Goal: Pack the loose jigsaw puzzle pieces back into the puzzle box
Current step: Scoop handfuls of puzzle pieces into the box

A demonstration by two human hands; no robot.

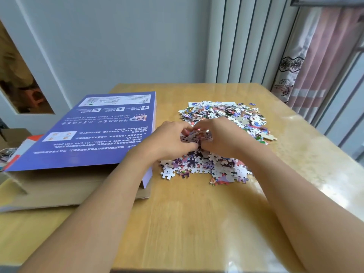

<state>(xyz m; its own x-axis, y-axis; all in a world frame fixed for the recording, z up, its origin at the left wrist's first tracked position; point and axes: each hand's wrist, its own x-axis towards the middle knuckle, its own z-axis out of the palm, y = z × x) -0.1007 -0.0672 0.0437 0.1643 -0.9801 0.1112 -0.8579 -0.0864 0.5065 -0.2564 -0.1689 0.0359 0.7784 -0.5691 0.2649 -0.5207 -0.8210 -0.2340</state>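
Note:
A heap of loose jigsaw pieces (222, 119) spreads over the middle of the wooden table (197, 223). My left hand (167, 140) and my right hand (220, 136) meet above the near part of the heap. Together they cup a bunch of pieces (197, 135) with curled fingers, lifted a little off the pile. The blue puzzle box (102, 131) lies at the left with its printed back facing up. Its near end is open, with a brown cardboard flap (59, 192) folded out onto the table.
A white sheet (192, 104) peeks out under the far edge of the heap. The wall stands behind the table and curtains (307, 62) hang at the right. A red and white object (23, 146) lies left of the box.

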